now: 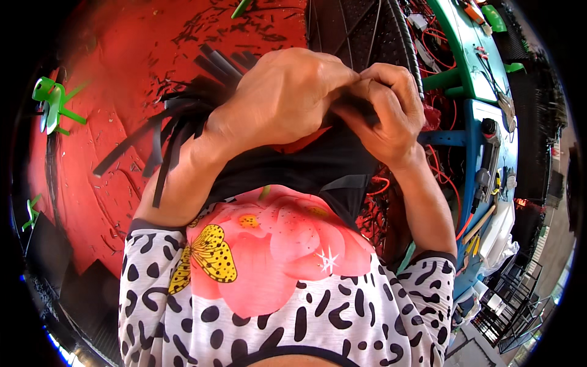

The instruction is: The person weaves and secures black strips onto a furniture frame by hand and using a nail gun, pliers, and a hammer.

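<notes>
My left hand (293,85) and my right hand (391,113) meet in front of me with their fingers bent and closed. Between them is dark strip material, partly hidden by the fingers. A bundle of flat black strips (214,67) fans out past my left wrist, and some ends hang beside the left forearm. Just beyond the hands stands a dark woven wicker piece (348,30) with bare frame lines across it. Black cloth or sheet material (287,168) lies below the hands, against my patterned shirt.
Short black offcuts litter the red floor covering (110,202). A small green stool (58,104) is at the left. On the right, a green stool (468,49) and a blue one (474,122) carry hand tools, including a power tool (486,165). An orange hose (449,183) runs beside them.
</notes>
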### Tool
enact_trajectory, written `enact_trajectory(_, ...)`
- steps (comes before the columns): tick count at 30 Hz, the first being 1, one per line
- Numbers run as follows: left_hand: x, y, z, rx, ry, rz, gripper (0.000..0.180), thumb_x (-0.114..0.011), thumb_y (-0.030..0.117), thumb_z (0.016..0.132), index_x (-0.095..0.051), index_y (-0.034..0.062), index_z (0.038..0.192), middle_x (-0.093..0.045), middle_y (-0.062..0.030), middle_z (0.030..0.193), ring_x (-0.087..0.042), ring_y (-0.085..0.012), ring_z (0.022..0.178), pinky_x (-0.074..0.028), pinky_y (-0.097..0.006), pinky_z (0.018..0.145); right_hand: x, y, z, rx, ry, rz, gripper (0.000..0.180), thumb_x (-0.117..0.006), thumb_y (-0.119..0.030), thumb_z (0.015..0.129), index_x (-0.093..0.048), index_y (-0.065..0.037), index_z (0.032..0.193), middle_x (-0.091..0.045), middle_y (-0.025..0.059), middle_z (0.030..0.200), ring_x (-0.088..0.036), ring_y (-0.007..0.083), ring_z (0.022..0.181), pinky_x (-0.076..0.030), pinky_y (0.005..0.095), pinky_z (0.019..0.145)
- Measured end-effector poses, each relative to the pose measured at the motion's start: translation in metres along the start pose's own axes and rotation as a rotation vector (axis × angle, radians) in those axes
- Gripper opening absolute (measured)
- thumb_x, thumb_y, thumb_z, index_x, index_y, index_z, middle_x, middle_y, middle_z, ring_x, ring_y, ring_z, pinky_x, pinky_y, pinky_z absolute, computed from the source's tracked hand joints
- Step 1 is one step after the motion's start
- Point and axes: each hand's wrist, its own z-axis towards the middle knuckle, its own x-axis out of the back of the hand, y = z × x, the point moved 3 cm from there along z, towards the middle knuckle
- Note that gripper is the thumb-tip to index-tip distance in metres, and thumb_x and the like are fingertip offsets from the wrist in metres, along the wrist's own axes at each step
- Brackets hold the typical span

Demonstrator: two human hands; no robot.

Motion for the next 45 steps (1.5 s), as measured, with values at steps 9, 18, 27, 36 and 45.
enact_trajectory(9, -0.001, 0.002, -0.001, 0.070, 0.061, -0.076, 0.058, -0.058, -0.006, 0.073, -0.043, 0.0033, 0.128, -0.067, -0.0168, 0.091, -0.064, -0.0346, 0.086, -0.050, -0.038, 0.072, 0.003, -0.007, 0.001, -0.030, 0.081, -0.074, 0.029, -0.077, -0.006, 0.054, -0.060, -0.005, 0.077, -0.057, 0.0048, 0.081, -0.058, 0.0231, 0.076, -0.043, 0.0337, 0.068)
enact_trajectory(18, -0.001, 0.004, -0.003, 0.100, 0.060, 0.022, 0.057, -0.064, -0.003, 0.071, -0.042, 0.0004, 0.123, -0.066, -0.0164, 0.084, -0.063, -0.0352, 0.080, -0.050, -0.040, 0.068, 0.016, 0.002, 0.020, 0.008, -0.025, 0.156, 0.021, -0.069, 0.008, 0.066, -0.054, 0.000, 0.078, -0.060, 0.0125, 0.076, -0.061, 0.0288, 0.066, -0.049, 0.0324, 0.056)
enact_trajectory(27, 0.001, 0.017, -0.014, 0.001, 0.256, 0.193, 0.039, -0.072, 0.000, 0.064, -0.056, 0.0020, 0.100, -0.057, -0.0118, 0.080, -0.061, -0.0304, 0.068, -0.049, -0.036, 0.055, 0.006, 0.031, 0.052, -0.430, -0.445, 0.440, 0.012, -0.065, -0.006, 0.077, -0.061, 0.000, 0.086, -0.064, 0.0127, 0.074, -0.063, 0.0249, 0.066, -0.047, 0.0314, 0.061)
enact_trajectory(36, -0.007, 0.014, -0.012, -0.048, 0.217, 0.285, 0.031, -0.071, -0.002, 0.064, -0.066, 0.0031, 0.094, -0.056, -0.0076, 0.088, -0.061, -0.0241, 0.067, -0.049, -0.033, 0.054, -0.021, 0.060, 0.042, -0.818, -0.922, 0.890, 0.015, -0.062, -0.013, 0.084, -0.064, 0.001, 0.087, -0.062, -0.0027, 0.079, -0.052, 0.0027, 0.075, -0.043, 0.0207, 0.071)
enact_trajectory(45, -0.012, 0.022, -0.005, -0.020, 0.141, 0.252, 0.029, -0.068, -0.003, 0.067, -0.066, 0.0019, 0.095, -0.058, -0.0088, 0.090, -0.062, -0.0264, 0.072, -0.049, -0.033, 0.060, -0.013, 0.070, 0.029, -0.774, -0.934, 0.717, 0.022, -0.060, -0.018, 0.085, -0.058, -0.001, 0.071, -0.048, -0.0066, 0.064, -0.040, 0.0016, 0.062, -0.035, 0.0231, 0.058)
